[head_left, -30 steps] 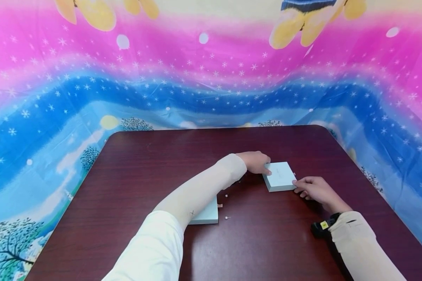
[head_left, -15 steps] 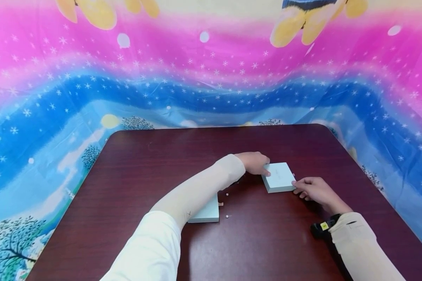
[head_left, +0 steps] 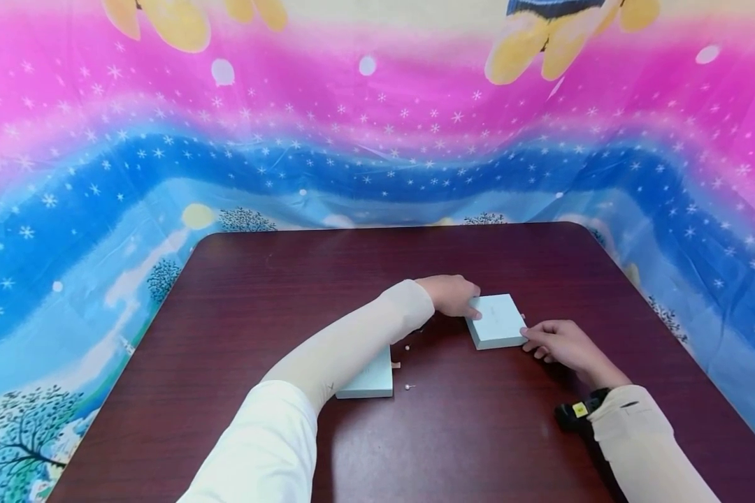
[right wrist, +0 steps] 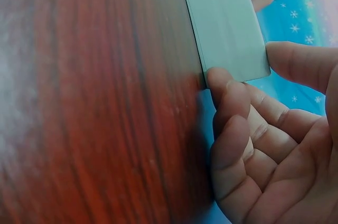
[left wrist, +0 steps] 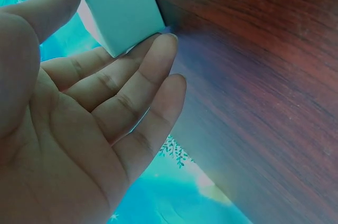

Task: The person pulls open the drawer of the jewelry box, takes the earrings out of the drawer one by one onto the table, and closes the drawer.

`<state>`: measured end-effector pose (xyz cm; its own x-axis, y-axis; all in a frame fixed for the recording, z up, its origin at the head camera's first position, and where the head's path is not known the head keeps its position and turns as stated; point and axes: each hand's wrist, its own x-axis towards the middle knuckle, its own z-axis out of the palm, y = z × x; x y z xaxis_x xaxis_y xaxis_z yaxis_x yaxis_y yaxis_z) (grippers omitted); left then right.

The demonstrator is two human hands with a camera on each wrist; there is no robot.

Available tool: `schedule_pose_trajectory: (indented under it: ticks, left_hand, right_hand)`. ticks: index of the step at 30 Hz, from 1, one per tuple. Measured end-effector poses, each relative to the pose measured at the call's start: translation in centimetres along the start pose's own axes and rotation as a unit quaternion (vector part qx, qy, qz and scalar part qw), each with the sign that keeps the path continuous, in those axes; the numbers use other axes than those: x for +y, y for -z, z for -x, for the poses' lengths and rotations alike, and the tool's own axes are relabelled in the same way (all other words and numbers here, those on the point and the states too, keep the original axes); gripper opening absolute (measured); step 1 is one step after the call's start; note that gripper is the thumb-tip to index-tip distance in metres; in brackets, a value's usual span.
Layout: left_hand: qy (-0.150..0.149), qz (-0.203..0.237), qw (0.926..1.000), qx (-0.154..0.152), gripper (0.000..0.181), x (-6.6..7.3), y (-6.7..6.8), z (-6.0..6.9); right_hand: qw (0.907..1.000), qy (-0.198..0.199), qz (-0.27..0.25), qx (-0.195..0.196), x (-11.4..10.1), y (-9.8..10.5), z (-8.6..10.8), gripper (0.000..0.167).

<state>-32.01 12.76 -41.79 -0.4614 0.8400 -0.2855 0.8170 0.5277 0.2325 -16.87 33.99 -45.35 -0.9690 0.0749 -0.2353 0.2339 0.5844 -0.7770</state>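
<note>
A flat pale mint box (head_left: 495, 321) lies on the dark red-brown table with faint marking on its lid. My left hand (head_left: 454, 296) holds its left side, thumb on the lid's edge; in the left wrist view the fingers (left wrist: 124, 105) touch the box's corner (left wrist: 124, 10). At the near right corner my right hand (head_left: 560, 342) pinches the box; the right wrist view has the thumb (right wrist: 298, 63) on the upper edge and curled fingers below. A second mint box (head_left: 371, 384) with a peach tab (head_left: 396, 365) is partly hidden under my left forearm.
Two small white beads lie right of the second box; the nearer bead (head_left: 407, 387) has a thin pin, the farther bead (head_left: 407, 348) is beside my left forearm. The table (head_left: 327, 262) has rounded far corners. A patterned cloth (head_left: 377, 161) hangs behind and around it.
The held box has slid slightly left and nearer to me, with both hands moving along on it. The second box and the beads stay in place.
</note>
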Motion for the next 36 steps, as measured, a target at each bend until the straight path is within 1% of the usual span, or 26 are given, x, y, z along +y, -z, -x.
schedule_pose_trajectory:
  ticks: [9,18,28,36]
  left_hand:
    - [-0.012,-0.008,0.9999,0.003,0.041,-0.2,-0.3,0.7]
    - [-0.005,0.002,1.0,0.003,0.04,0.0,-0.4,1.8]
    - [0.001,-0.007,1.0,0.002,0.04,0.3,-0.4,2.7]
    - [-0.006,-0.005,1.0,0.005,0.038,0.1,-0.6,3.5]
  right_hand:
    - [0.9999,0.003,-0.006,-0.009,-0.2,-0.3,0.2,0.05]
    - [0.9999,0.007,-0.002,-0.014,-0.3,-0.6,0.3,0.048]
    - [0.9998,0.007,-0.001,-0.017,-0.5,-1.1,0.5,0.047]
    - [0.9997,0.014,0.002,-0.021,-0.6,-1.4,0.7,0.045]
